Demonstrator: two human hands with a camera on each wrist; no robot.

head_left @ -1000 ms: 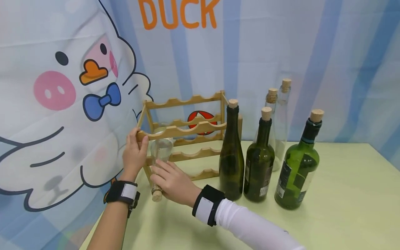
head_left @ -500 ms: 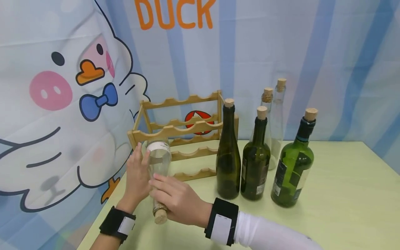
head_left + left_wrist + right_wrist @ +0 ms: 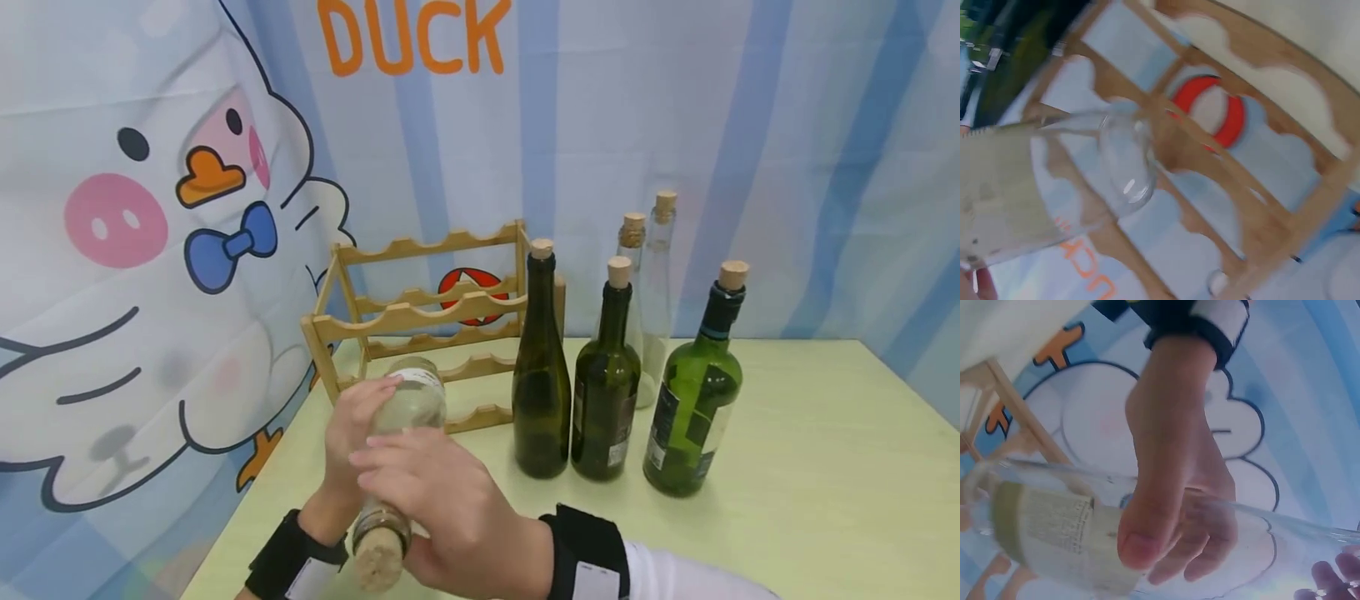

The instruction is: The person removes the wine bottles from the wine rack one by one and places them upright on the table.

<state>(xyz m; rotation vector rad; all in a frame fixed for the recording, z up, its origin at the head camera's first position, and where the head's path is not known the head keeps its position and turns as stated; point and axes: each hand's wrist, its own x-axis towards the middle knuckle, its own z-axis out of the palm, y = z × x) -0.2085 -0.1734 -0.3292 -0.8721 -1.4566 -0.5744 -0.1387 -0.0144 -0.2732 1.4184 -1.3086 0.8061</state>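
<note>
A clear glass bottle (image 3: 420, 408) with a cork (image 3: 378, 560) lies across both hands above the table. Its corked end points toward me and its base toward the wooden wine rack (image 3: 405, 316). My left hand (image 3: 347, 437) holds the bottle's body; in the right wrist view its thumb (image 3: 1141, 550) lies over the glass beside a pale label (image 3: 1054, 519). Around the neck end, my right hand (image 3: 457, 504) grips the bottle, hiding much of it. In the left wrist view the bottle's base (image 3: 1127, 159) appears apart from the rack.
Right of the rack stand a slim dark bottle (image 3: 542, 400), a shorter dark bottle (image 3: 606, 400) and a green bottle (image 3: 690, 408), all corked. Two clear corked bottles (image 3: 656, 283) stand behind them. A printed cloth (image 3: 600, 125) hangs behind the pale green table (image 3: 825, 467).
The clear bottle has come out of the rack toward me. My left hand has left the rack's corner and taken hold of the bottle's body. My right hand keeps holding the neck end.
</note>
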